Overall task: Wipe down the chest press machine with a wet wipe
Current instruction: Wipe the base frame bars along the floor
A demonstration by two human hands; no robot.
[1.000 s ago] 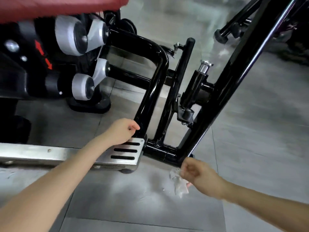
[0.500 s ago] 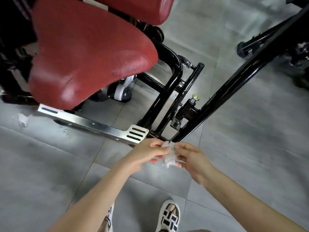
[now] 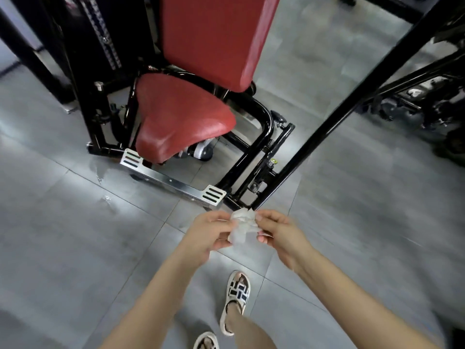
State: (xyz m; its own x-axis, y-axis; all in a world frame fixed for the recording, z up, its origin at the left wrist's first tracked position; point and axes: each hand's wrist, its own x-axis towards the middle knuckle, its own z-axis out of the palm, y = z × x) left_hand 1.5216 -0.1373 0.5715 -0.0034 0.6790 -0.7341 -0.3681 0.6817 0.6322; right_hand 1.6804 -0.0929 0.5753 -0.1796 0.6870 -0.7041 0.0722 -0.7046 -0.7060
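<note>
The chest press machine stands ahead of me with a red seat (image 3: 180,119), a red back pad (image 3: 216,39) and a black tube frame (image 3: 259,152). A crumpled white wet wipe (image 3: 242,226) hangs in front of me, above the floor and short of the machine's near corner. My left hand (image 3: 210,231) pinches the wipe's left side and my right hand (image 3: 278,231) pinches its right side. Neither hand touches the machine.
A metal footplate (image 3: 173,182) lies across the machine's base. A long black bar (image 3: 352,107) slants up to the right from the frame's near corner. More dark gym equipment (image 3: 427,104) stands at the right. Grey floor tiles (image 3: 75,235) surround me, and my sandalled feet (image 3: 236,295) are below.
I have stood back from the frame's base, so the seat and back pad came into view. My left hand left the footplate and joined the right on the wipe.
</note>
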